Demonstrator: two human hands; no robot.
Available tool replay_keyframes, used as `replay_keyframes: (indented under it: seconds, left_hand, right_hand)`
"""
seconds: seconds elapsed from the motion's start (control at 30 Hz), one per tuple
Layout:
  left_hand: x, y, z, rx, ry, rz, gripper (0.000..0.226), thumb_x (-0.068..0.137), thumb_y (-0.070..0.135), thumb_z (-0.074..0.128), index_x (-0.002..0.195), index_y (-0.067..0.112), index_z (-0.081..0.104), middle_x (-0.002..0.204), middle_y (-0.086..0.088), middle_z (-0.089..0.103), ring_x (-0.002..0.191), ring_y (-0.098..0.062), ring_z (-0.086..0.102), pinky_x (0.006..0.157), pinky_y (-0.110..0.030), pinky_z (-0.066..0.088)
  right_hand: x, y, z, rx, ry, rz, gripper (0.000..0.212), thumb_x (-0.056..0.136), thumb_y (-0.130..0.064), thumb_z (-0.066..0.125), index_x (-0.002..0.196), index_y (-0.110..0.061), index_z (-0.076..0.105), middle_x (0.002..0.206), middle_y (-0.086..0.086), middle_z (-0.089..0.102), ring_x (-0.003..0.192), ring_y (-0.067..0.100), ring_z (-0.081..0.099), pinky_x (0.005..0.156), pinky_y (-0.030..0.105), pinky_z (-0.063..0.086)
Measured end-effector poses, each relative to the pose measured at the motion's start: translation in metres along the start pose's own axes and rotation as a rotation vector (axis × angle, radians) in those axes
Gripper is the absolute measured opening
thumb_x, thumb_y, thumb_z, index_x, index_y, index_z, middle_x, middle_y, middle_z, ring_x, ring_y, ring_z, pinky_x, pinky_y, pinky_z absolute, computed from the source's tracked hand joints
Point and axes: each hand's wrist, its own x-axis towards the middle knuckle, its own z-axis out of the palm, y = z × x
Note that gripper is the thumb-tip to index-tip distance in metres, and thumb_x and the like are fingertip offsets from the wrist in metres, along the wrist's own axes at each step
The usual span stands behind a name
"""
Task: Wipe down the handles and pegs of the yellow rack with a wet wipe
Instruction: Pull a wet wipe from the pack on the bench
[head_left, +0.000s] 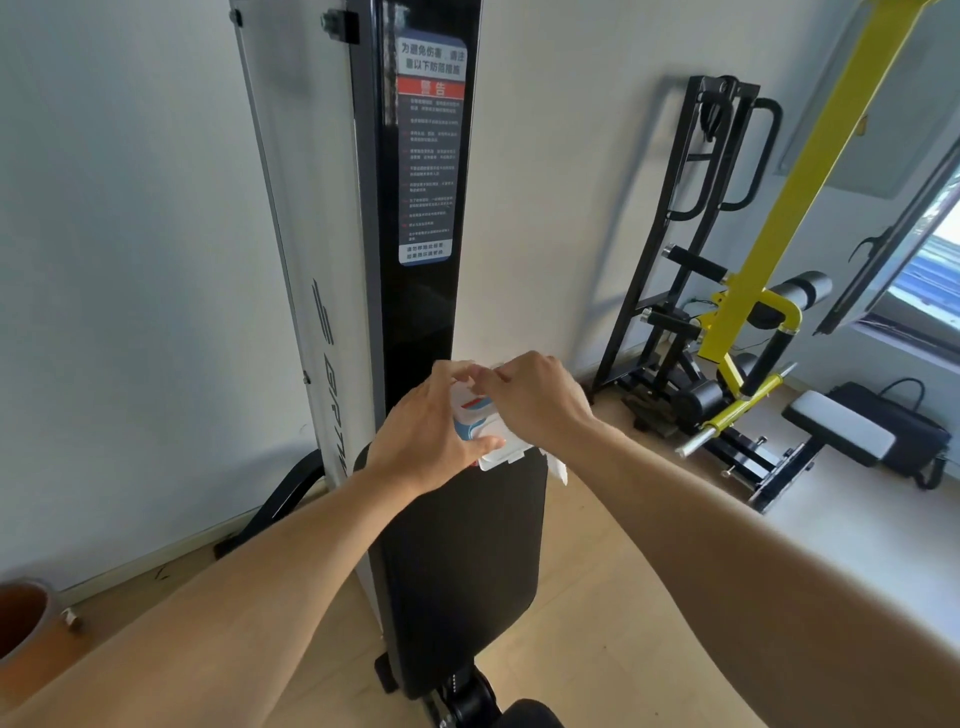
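My left hand (426, 431) holds a white and blue pack of wet wipes (480, 421) above the top end of a black bench pad (462, 571). My right hand (535, 400) pinches at the top of the pack, and a white wipe (556, 465) hangs below that wrist. The pack's flip lid (501, 457) stands open at its lower edge. The yellow rack (800, 182) rises at the far right, with its curved yellow and black handle (774, 322) and a chrome-tipped yellow peg (737, 410) low down near the floor.
A tall black and white machine column (415, 208) with a warning sticker stands straight ahead against the wall. A black frame (696, 208) leans on the wall beside the yellow rack. A black bag (898, 426) and small padded seat (836, 426) sit at right. A brown pot (21, 618) is lower left.
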Motion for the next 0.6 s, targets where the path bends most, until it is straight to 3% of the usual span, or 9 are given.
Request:
replay_keyframes:
  seconds: [0.07,0.13,0.23,0.33,0.4,0.5,0.6]
  left_hand:
    - [0.000,0.001,-0.003,-0.031,0.006,-0.065,0.087,0.070,0.052,0.084,0.135,0.034,0.028,0.127,0.010,0.064,0.106,-0.014,0.069,0.086,-0.034,0.060]
    - [0.000,0.002,-0.003,-0.018,-0.012,-0.064,0.097,0.075,0.050,0.081,0.146,0.036,0.016,0.138,0.011,0.059,0.113,-0.016,0.067,0.089,-0.040,0.059]
    - [0.002,0.002,-0.002,0.023,-0.064,-0.037,0.112,0.079,0.057,0.074,0.154,0.039,-0.007,0.141,0.012,0.058,0.120,-0.017,0.063,0.096,-0.048,0.054]
    - [0.005,0.000,-0.002,-0.013,-0.082,-0.041,0.115,0.078,0.060,0.074,0.155,0.039,-0.010,0.143,0.012,0.057,0.124,-0.018,0.061,0.100,-0.051,0.052]
    - [0.005,-0.002,-0.003,-0.056,-0.078,-0.033,0.114,0.076,0.061,0.074,0.155,0.039,-0.005,0.145,0.011,0.055,0.125,-0.018,0.060,0.102,-0.053,0.051]
    - [0.006,-0.007,-0.004,-0.101,-0.012,-0.029,0.100,0.077,0.071,0.063,0.156,0.036,0.012,0.150,0.009,0.048,0.133,-0.018,0.051,0.108,-0.053,0.045]
    - [0.002,0.001,-0.006,-0.138,0.248,0.057,0.073,0.085,0.066,0.056,0.143,0.023,0.045,0.138,0.003,0.058,0.127,-0.013,0.050,0.102,-0.046,0.051]
  right_hand:
    - [-0.013,0.002,0.006,-0.284,-0.009,-0.161,0.040,0.097,-0.056,0.044,0.109,-0.032,0.073,0.099,-0.004,0.070,0.075,0.015,0.064,0.058,0.029,0.051]
    - [-0.025,0.005,0.012,-0.476,0.007,-0.328,0.038,0.100,-0.052,0.039,0.121,-0.035,0.066,0.113,-0.005,0.069,0.091,0.020,0.065,0.068,0.030,0.048]
    - [-0.028,0.009,0.014,-0.518,-0.010,-0.412,0.033,0.102,-0.042,0.041,0.128,-0.034,0.060,0.124,-0.010,0.066,0.104,0.021,0.065,0.084,0.036,0.053]
    - [-0.026,0.004,0.007,-0.528,-0.122,-0.413,0.033,0.102,-0.036,0.049,0.133,-0.031,0.058,0.127,-0.010,0.063,0.109,0.017,0.062,0.091,0.032,0.051]
    - [-0.028,0.000,-0.004,-0.362,-0.114,-0.332,0.033,0.101,-0.039,0.049,0.133,-0.034,0.059,0.126,-0.013,0.063,0.104,0.014,0.062,0.083,0.028,0.052]
    - [-0.030,0.003,-0.022,0.104,0.080,-0.051,0.028,0.096,-0.048,0.054,0.114,-0.033,0.069,0.112,-0.013,0.068,0.093,0.012,0.064,0.068,0.026,0.052]
    - [-0.033,0.014,-0.038,0.579,0.041,0.304,0.036,0.094,-0.055,0.054,0.105,-0.023,0.068,0.098,-0.003,0.069,0.078,0.015,0.063,0.061,0.026,0.048]
